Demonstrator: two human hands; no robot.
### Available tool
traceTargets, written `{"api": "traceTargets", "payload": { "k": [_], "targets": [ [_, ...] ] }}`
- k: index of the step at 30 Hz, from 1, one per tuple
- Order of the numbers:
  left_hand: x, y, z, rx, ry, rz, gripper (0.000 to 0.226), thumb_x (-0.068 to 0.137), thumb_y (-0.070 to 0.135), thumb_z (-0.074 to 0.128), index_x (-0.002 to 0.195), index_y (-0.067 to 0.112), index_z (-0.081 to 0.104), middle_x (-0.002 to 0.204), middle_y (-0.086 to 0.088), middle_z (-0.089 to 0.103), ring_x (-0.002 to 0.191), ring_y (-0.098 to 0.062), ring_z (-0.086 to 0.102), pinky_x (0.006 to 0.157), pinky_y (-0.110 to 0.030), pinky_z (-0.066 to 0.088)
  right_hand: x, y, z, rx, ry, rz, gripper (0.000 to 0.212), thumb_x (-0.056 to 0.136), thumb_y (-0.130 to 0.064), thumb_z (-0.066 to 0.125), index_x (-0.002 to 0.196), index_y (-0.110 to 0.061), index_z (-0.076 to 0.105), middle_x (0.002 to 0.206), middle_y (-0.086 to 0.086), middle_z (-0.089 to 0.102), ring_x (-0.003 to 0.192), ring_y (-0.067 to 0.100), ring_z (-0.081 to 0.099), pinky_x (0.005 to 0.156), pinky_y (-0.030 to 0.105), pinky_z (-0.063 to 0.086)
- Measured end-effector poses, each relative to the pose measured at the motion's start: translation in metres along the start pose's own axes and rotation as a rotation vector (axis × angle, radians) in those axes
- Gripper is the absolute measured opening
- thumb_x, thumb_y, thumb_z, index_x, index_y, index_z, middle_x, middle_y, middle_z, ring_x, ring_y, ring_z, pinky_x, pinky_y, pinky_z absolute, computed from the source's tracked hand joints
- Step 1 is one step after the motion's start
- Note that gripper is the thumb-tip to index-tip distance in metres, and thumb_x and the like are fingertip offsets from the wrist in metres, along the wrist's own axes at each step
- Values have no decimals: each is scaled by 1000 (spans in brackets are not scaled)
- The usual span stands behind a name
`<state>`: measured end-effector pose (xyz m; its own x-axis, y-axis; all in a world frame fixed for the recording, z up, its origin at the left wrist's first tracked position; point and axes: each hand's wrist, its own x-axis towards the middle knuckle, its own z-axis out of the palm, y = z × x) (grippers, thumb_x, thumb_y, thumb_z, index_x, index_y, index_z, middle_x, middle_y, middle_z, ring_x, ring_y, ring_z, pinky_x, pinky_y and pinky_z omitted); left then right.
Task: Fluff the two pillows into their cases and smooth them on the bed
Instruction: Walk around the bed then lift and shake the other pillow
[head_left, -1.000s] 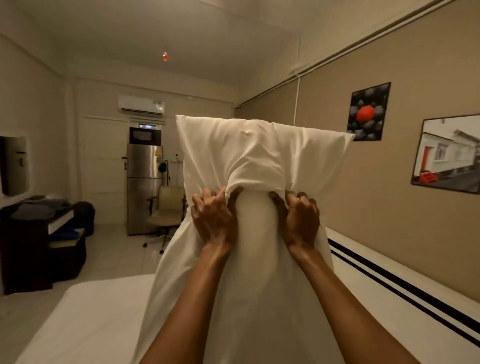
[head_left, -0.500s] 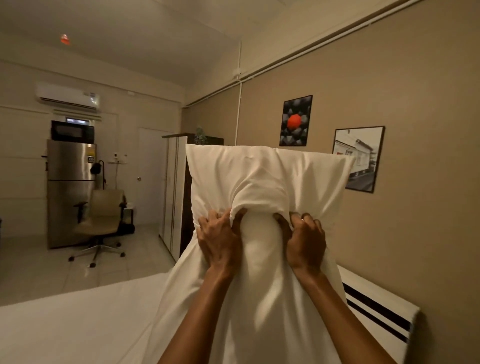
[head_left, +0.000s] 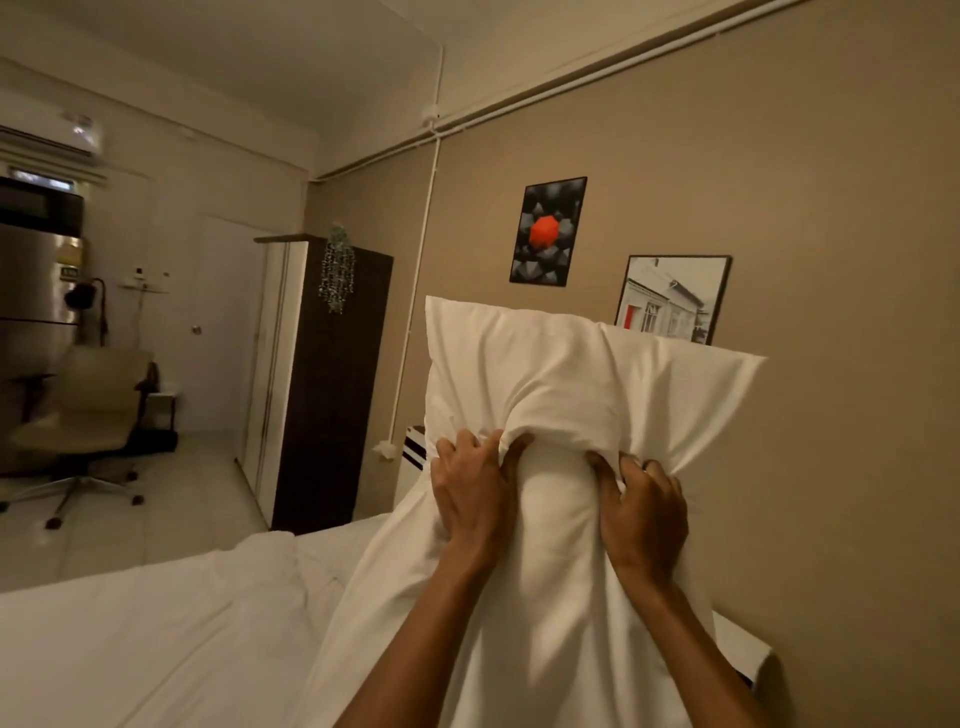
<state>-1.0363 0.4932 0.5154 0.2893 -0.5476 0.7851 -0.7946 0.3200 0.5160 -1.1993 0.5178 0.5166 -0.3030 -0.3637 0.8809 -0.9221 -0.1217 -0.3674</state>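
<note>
Head view, dim warm light. Pillow in its white case is held upright in the air above the bed, in front of the beige wall.

Hidden / cut off:
- Pillow itself not visible; only its bulk under the case fabric. How far it sits into the case: cannot tell.
- Lower end of the case runs out of frame at the bottom; open end not seen.
- Second pillow: cannot make out.
- Framed house picture: lower corner covered by the pillow top.
- Fridge and air conditioner cut by the left edge; office chair blurred.
- Headboard mostly behind the case.

Hands:
- Left hand and right hand grip the case at mid-height, side by side, a ridge of fabric between them.
- Fingers of both curl in and bunch fabric; fingertips buried in folds, thumbs partly hidden.

Versus 0.5 s ago:
- Grip unchanged, same bunching.
- View has swung further right: wardrobe with hanging plant now exposed, red-umbrella poster nearer frame centre, fridge pushed to the edge.
</note>
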Motion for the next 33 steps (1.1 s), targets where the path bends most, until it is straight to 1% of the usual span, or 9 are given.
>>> {"api": "traceTargets", "payload": {
  "k": [3,7,10,15,18,21,25,28,33],
  "targets": [
    [4,6,42,14,-26,34,61,96,64,29,97,22,73,84,-8,63,78,-32,51,69,-41,43,9,33,25,-25,-31,35,57,92,-59,46,101,-9,74,87,16,65,84,40,57,71,44,47],
    [13,11,98,57,-47,25,55,96,63,34,99,24,73,85,-7,63,80,-31,50,70,-41,41,26,69,62,-14,-70,77,61,91,-61,43,102,-10,74,89,17,65,86,40,58,73,45,48],
    [13,16,136,64,-68,-10,62,96,66,26,105,24,72,89,-8,64,83,-31,50,74,-42,42,39,99,89,11,-112,81,65,90,-64,40,102,-10,74,91,16,66,88,39,58,75,45,47],
    [13,28,194,98,-34,-90,76,94,70,12,107,26,72,91,-7,65,85,-30,50,75,-42,42,63,152,137,118,-214,53,68,90,-68,37,105,-12,73,95,15,65,93,39,57,78,45,47],
    [8,38,236,146,-23,-141,71,95,68,17,107,25,72,90,-6,65,85,-30,49,74,-42,41,78,189,169,156,-270,25,67,90,-68,37,103,-12,73,93,15,64,92,39,57,77,45,46],
    [1,40,272,159,-12,-229,74,94,69,15,105,24,73,89,-6,64,86,-31,50,77,-45,44,87,218,200,207,-335,-9,65,90,-67,38,99,-13,73,91,15,64,90,39,57,76,44,45],
    [-15,34,310,221,-3,-332,60,96,64,30,101,23,73,89,-6,65,87,-31,50,78,-44,44,86,248,240,222,-401,-68,56,92,-62,45,90,-13,71,86,14,63,86,38,57,73,43,44],
    [-27,26,338,298,2,-379,53,97,60,36,100,23,73,89,-5,65,86,-31,49,75,-42,41,79,267,270,246,-459,-71,50,93,-59,50,84,-13,68,82,13,62,85,38,57,71,42,43],
    [-48,9,383,349,-12,-442,46,98,57,42,102,22,72,89,-5,65,86,-30,48,75,-41,38,59,300,316,273,-548,-44,47,93,-55,56,87,-11,70,84,14,63,87,38,57,73,42,42]
  ]
}}
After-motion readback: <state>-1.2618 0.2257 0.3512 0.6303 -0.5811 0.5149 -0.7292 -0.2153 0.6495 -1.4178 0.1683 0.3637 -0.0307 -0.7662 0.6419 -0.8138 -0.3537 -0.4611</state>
